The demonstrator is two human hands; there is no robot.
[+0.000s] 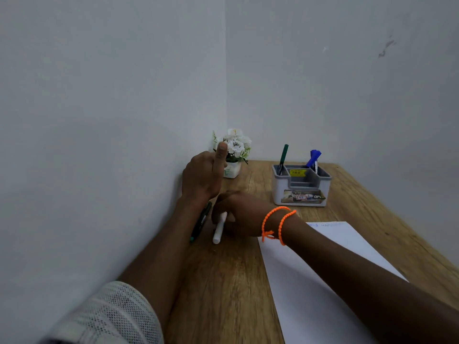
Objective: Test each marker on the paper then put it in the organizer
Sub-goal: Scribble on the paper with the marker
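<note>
A white marker (219, 230) lies on the wooden table (231, 281) near the left wall. My right hand (238, 214), with orange bands on its wrist, reaches across and closes its fingers over the marker's far end. A dark green marker (200, 223) lies beside it, under my left wrist. My left hand (202, 176) is raised above the table with fingers curled and thumb up, holding nothing I can see. The white paper (320, 276) lies at the right under my right forearm, with faint marks at its far edge. The grey organizer (301, 192) stands at the back with a green marker (283, 157) and blue markers (314, 157) upright in it.
A small pot of white flowers (234, 151) sits in the back corner, just behind my left hand. Grey walls close off the table on the left and at the back. The table's right edge runs diagonally past the paper.
</note>
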